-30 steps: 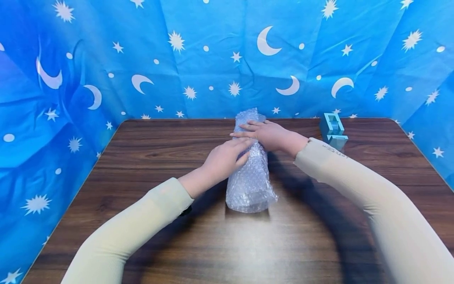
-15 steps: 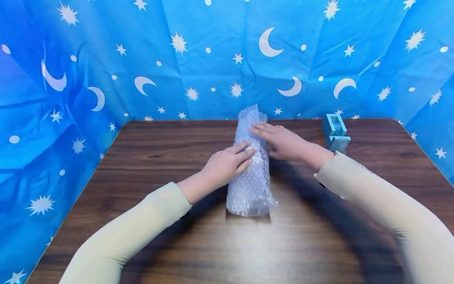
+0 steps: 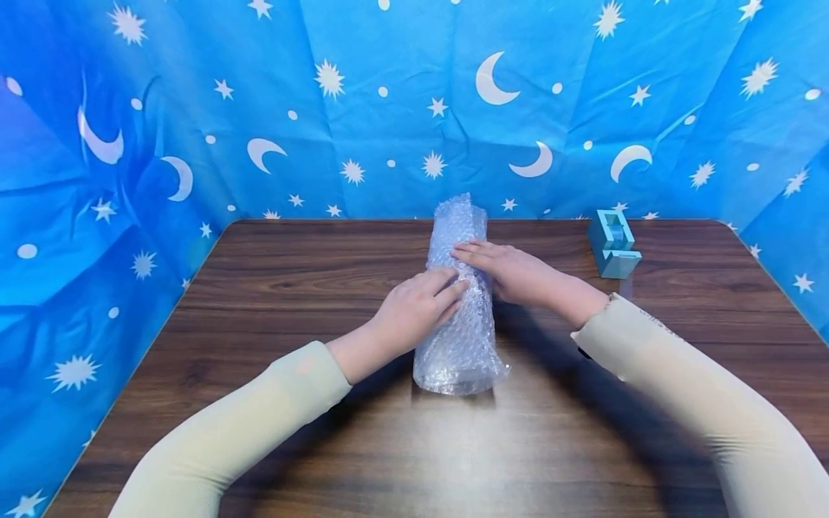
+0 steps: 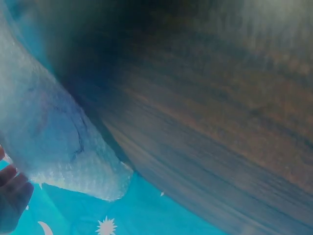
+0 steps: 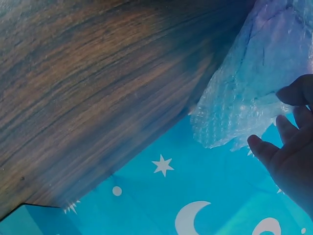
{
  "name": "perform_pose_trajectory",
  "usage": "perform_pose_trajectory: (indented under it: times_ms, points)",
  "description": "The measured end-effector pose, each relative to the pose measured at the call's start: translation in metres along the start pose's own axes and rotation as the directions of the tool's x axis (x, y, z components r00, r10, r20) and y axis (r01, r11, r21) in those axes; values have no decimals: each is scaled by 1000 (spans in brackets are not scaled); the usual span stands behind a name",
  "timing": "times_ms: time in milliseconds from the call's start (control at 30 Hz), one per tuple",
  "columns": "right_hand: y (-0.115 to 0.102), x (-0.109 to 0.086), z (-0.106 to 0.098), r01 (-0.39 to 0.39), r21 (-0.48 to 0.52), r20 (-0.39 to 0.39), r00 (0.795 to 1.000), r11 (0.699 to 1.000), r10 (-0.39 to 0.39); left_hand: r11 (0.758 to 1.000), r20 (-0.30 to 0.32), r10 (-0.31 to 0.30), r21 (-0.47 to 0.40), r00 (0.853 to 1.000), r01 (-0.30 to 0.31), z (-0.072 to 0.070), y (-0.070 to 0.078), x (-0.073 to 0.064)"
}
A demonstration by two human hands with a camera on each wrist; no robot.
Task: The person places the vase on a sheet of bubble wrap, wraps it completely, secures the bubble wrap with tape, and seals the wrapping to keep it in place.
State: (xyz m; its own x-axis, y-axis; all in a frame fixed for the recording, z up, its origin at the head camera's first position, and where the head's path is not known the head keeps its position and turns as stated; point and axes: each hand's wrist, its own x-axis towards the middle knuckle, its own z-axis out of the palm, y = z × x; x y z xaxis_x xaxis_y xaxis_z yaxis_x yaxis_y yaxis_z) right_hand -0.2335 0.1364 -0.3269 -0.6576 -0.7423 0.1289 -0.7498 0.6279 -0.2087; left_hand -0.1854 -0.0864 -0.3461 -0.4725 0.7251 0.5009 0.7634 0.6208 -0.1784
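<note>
A long bundle of clear bubble wrap [image 3: 453, 360] lies on the table, pointing away from me; what is inside cannot be made out. My left hand [image 3: 414, 306] rests on its left side near the middle, with the fingers laid over the top. From the right, my right hand [image 3: 518, 273] lies on the wrap slightly farther back, its fingertips on the upper surface. Its thumb is hidden in the head view. The wrap's far end shows in the left wrist view and in the right wrist view, where dark fingers stand beside it.
A teal tape dispenser [image 3: 612, 244] stands at the table's back right, with a clear strip hanging from its front. Wood-grain tabletop [image 3: 291, 288] surrounds the bundle. A blue curtain [image 3: 388, 115] with white moons and stars closes off the back and sides.
My right hand has drawn back from across the bundle's far part to its right side. My left hand has slid slightly nearer to me. The bundle stays in place.
</note>
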Motion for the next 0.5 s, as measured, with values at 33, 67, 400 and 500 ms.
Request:
perform_pose_trajectory:
  times_ms: [33,67,400,500]
  points:
    - [0,0,1,2,3,-5,1000,1000,-2,1000,4,-3,-6,1000,3,0,1,-1]
    - [0,1,1,5,5,-9,1000,1000,-5,1000,15,-12,-19,1000,13,-1,1,-2]
    - [1,-20,-34,-146,188,-126,977,971,171,997,38,-39,-72,999,41,1,4,1]
    - [4,-40,-57,-222,319,-190,937,921,292,996,47,-49,-73,998,52,0,4,1]
